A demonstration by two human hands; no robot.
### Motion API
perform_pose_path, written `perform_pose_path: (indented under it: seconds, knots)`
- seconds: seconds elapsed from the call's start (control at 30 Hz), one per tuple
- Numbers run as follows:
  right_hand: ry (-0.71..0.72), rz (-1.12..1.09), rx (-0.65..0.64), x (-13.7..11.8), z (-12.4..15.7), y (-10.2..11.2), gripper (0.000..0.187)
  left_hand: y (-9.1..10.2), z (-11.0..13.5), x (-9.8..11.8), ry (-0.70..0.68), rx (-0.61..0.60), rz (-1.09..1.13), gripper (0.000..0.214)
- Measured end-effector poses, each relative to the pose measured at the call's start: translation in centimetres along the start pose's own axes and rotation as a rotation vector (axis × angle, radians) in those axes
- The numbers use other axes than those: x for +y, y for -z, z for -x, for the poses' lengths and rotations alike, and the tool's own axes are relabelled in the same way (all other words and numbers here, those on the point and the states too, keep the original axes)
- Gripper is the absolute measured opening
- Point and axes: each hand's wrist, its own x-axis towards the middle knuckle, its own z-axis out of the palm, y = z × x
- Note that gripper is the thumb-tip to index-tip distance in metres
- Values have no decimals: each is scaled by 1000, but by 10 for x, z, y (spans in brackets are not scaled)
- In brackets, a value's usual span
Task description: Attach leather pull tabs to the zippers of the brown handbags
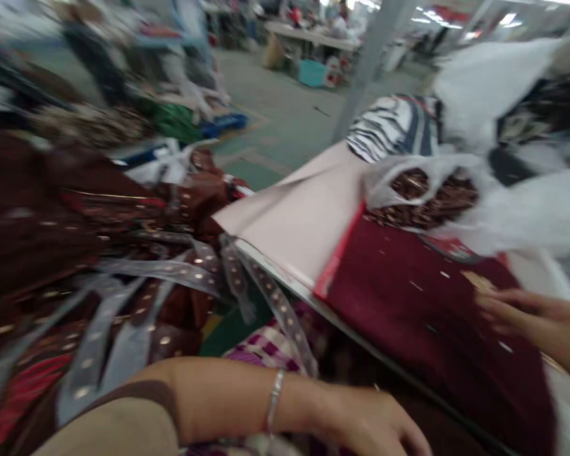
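Note:
My left hand (375, 421) reaches across the bottom of the view, a silver bangle (275, 399) on its wrist; its fingers curve downward near the table's edge, and motion blur hides what they touch. My right hand (536, 320) comes in from the right with fingers stretched out flat on a dark maroon cloth (427, 316) that lies on the table. A red strip (337, 253) borders that cloth on its left side.
A pale pink sheet (304, 215) covers the table's far part. A clear bag of brown pieces (422, 193), striped fabric (394, 126) and white bags (494, 82) lie behind. A heap of maroon garments with studded grey ribbons (123, 253) is on the left. People work far off.

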Motion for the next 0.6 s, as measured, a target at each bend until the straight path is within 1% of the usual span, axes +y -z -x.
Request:
perform_pose_path:
  seconds: [0.03,0.1,0.13,0.17,0.23,0.3,0.37,0.43,0.5,0.6]
  knots:
    - [-98,36,27,2,37,16,30,-7,-7,4,42,-54,-24,35]
    - [-291,82,84,-6,108,39,28,-14,-14,13,122,-89,-78,32]
    - [-374,89,113,-15,139,45,26,-15,-15,18,147,-73,-100,28]
    - [-444,86,141,-25,165,48,25,-14,-16,22,138,-84,-115,24]
    - [-540,66,187,-46,202,46,22,-14,-14,29,93,-125,-126,21]
    - [-595,14,201,-63,225,40,18,-18,-9,32,65,-166,-143,21]
    - [-595,-22,197,-77,240,33,13,-25,-4,33,77,-199,-164,22]
    - [-543,-2,184,-87,249,26,10,-32,1,34,87,-221,-199,21]
    - [-456,81,177,-95,257,20,10,-39,4,35,80,-229,-230,21]
    - [-345,202,169,-103,266,10,10,-45,6,37,43,-207,-278,19]
